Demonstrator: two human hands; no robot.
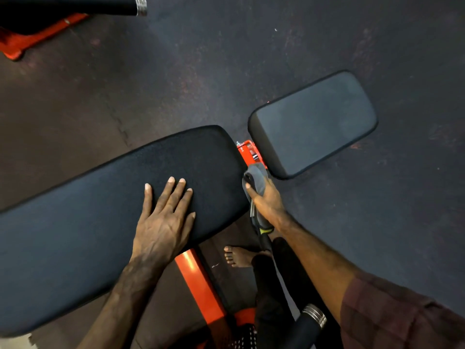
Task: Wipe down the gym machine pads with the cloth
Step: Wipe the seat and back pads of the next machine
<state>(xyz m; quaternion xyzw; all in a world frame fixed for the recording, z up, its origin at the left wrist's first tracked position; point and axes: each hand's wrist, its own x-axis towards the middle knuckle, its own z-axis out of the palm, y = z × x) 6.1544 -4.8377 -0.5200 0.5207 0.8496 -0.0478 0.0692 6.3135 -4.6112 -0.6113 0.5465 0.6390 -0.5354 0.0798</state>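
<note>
A long black bench pad (100, 212) runs from the lower left to the middle of the head view. A smaller grey-black seat pad (314, 122) lies beyond its right end. My left hand (166, 217) rests flat on the long pad, fingers straight and spread. My right hand (266, 200) grips a grey cloth (256, 177) bunched against the long pad's right end edge. More cloth with a yellow-green patch hangs below the hand.
An orange steel frame (198, 283) supports the bench, and an orange bracket (247, 152) shows between the pads. A bare foot (239, 255) stands on the dark rubber floor (226, 59). Another orange frame with a black roller (75, 6) sits at the top left; a second roller (308, 326) is near my leg.
</note>
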